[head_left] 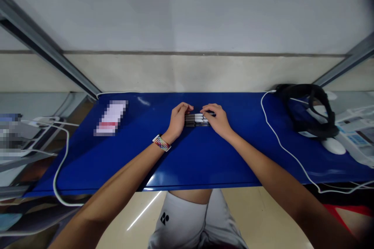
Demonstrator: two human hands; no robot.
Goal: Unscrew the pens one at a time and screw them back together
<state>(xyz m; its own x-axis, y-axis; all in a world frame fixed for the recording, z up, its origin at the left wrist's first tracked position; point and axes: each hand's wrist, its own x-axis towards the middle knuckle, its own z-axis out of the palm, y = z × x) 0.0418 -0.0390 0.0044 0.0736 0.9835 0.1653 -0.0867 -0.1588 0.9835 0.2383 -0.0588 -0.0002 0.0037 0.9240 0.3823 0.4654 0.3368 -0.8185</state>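
Note:
A small row of white-bodied marker pens (199, 118) with dark caps lies sideways on the blue table, side by side, between my two hands. My left hand (177, 119) is curled with its fingers together at the capped ends and presses against them. At the other end, my right hand (217, 118) has thumb and fingers closed round the pen ends, a dark tip showing between them. My fingers hide part of both ends, so how firmly each pen is held does not show. A colourful woven band (161, 142) circles my left wrist.
A blurred-out phone-like rectangle (112, 118) lies on the left of the blue table (201, 163). At the right are a black headset (311, 111), a white oval device (334, 146) and a white cable (282, 146). Metal posts rise at both back corners before a pale wall.

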